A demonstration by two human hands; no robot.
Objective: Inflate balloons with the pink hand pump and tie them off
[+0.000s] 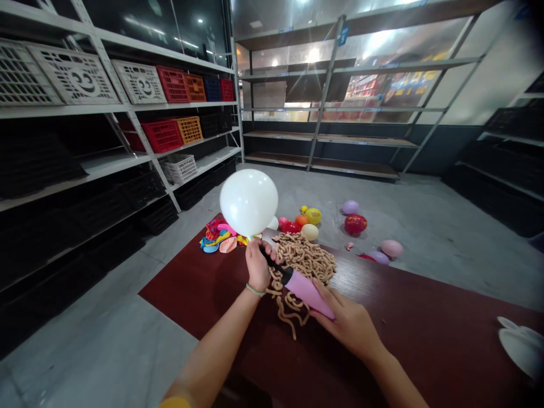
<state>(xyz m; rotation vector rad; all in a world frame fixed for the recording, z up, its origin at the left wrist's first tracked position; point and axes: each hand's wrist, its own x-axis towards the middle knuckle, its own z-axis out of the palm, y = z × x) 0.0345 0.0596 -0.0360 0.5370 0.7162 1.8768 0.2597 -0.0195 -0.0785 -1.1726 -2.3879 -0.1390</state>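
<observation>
Just left of the heap of tan strands (304, 255), a swollen white balloon (249, 202) stands up from the left hand (258, 265), whose fingers are curled around its neck and the black end of a pink pump (306, 292). The right hand (351, 326), at the near right of the heap, has its fingers wrapped round the pump's barrel.

The weak spot looks to be the neck — a loosened left grip, or a crooked pull from the right, could let the balloon slip off and shoot away, losing its air. Its skin already looks taut, so too much more air could burst it. The pump lies slantwise over the heap's near left side; a low stroke could catch the loose strands (288, 326) there and drag them over the table (182, 300). An escaping balloon might also scatter the limp balloons (216, 238) left of the heap — or land among the round balloons (356, 224) beyond it.
</observation>
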